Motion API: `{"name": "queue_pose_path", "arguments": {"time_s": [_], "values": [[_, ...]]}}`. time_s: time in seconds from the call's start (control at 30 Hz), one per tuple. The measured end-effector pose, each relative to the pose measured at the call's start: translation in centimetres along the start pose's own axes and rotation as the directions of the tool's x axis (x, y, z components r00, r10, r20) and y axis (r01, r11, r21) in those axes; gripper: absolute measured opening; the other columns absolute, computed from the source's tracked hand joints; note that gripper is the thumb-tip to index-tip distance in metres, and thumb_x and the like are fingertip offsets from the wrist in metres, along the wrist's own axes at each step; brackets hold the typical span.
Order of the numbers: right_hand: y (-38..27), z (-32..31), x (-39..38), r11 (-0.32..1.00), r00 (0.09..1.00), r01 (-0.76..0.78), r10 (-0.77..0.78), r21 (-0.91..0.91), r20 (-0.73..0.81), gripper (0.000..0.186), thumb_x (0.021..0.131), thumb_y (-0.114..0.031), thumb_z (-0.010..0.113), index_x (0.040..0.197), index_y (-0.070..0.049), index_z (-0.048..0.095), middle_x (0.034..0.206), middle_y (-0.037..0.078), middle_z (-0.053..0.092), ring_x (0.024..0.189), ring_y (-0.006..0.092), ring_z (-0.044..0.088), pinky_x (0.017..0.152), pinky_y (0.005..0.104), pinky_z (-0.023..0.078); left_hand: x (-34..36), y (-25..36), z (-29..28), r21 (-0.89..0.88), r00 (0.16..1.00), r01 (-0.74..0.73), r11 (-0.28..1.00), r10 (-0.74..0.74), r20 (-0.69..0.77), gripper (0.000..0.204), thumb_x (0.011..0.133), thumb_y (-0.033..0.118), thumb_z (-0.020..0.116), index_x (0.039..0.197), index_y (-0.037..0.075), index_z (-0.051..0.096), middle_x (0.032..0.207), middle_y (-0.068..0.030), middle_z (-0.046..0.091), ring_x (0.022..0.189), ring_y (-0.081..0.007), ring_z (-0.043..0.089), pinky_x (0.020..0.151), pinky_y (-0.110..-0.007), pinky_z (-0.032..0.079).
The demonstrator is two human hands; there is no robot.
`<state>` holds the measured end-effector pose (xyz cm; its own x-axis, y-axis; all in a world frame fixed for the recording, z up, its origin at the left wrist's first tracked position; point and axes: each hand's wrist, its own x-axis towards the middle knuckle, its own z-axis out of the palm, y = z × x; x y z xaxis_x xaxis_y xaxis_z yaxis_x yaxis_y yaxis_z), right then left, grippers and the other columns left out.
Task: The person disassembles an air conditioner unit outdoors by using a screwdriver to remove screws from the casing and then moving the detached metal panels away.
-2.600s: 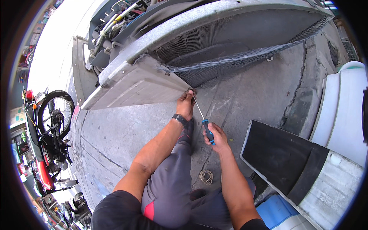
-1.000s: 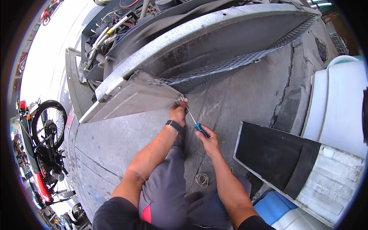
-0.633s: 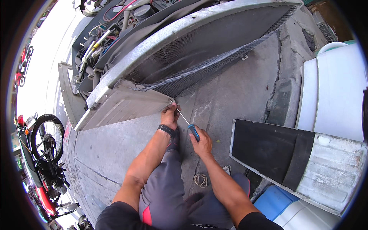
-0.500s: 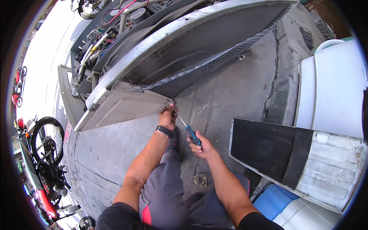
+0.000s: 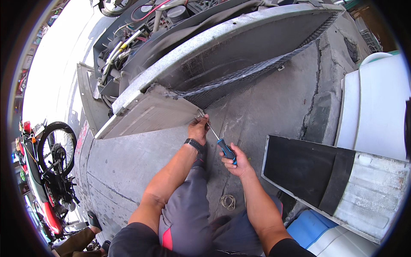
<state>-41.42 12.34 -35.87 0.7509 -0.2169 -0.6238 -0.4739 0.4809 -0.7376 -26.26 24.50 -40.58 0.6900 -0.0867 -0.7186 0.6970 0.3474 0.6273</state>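
Note:
My right hand (image 5: pixel 238 161) is closed round the blue and black handle of a screwdriver (image 5: pixel 226 151). Its thin metal shaft slants up and left to the lower corner of a pale metal panel (image 5: pixel 154 112). There, the fingers of my left hand (image 5: pixel 199 129) are pinched together beside the shaft's tip; what lies between them is too small to make out. A dark mesh (image 5: pixel 239 81) stretches from near that corner along the underside of a large curved metal housing (image 5: pixel 188 51).
Hoses and wires (image 5: pixel 117 55) fill the housing's upper side. A black and silver panel (image 5: pixel 299 171) lies at right, near white containers (image 5: pixel 379 103) and a blue one (image 5: pixel 310 227). Coiled cord (image 5: pixel 228 202) rests on the concrete. At left are a motorcycle (image 5: pixel 53 171) and another person's foot (image 5: pixel 94 220).
The whole view has shifted, so the scene sits further right. Another person's legs and foot have come in at lower left. Both my hands stay at the same panel corner.

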Motion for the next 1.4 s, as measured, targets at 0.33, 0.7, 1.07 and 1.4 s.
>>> {"name": "queue_pose_path", "arguments": {"time_s": [0.33,0.7,1.07,1.4], "values": [[0.5,-0.1,0.1,0.488,0.86,0.336,-0.507,-0.806,0.052,0.043,0.085,-0.029,0.07,0.123,-0.01,0.06,0.093,0.006,0.057,0.081,0.0235,0.059,0.067,0.0374,0.047,0.1,-0.5,-0.2,0.097,1.0,0.027,0.995,-0.026,-0.012,0.015,0.087,0.018,0.074,0.086,0.009,0.062,0.078,0.0002,0.062,0.071,-0.01,0.058,0.065,-0.025,0.051],[-0.5,-1.5,0.0,0.959,0.966,-0.179,0.213,-0.219,0.145,0.044,0.09,-0.035,0.065,0.119,-0.006,0.049,0.083,0.008,0.057,0.068,0.0168,0.059,0.059,0.0318,0.047,0.3,0.5,-0.7,-0.267,0.987,0.053,0.962,-0.01,0.159,0.007,0.092,0.017,0.064,0.096,0.011,0.062,0.085,-0.0005,0.065,0.077,-0.013,0.059,0.068,-0.025,0.044],[-0.5,2.3,-1.7,0.376,0.941,0.186,-0.334,-0.908,0.054,0.052,0.078,-0.015,0.075,0.12,-0.008,0.044,0.109,0.023,0.052,0.099,0.0399,0.055,0.088,0.0457,0.046,2.2,0.0,-0.2,-0.435,1.0,0.02,0.9,-0.01,0.025,0.01,0.09,0.019,0.069,0.093,0.014,0.061,0.08,0.0023,0.062,0.073,-0.0109,0.057,0.062,-0.024,0.038],[-2.4,3.0,-7.9,0.378,0.957,0.163,-0.287,-0.911,0.052,0.046,0.084,-0.019,0.069,0.117,0.0,0.043,0.111,0.024,0.055,0.1,0.0424,0.059,0.083,0.0466,0.048,0.5,0.5,-0.8,-0.226,0.999,0.039,0.973,-0.04,0.002,0.01,0.091,0.014,0.051,0.092,0.008,0.059,0.079,-0.0029,0.06,0.07,-0.0131,0.055,0.06,-0.026,0.041]]}}
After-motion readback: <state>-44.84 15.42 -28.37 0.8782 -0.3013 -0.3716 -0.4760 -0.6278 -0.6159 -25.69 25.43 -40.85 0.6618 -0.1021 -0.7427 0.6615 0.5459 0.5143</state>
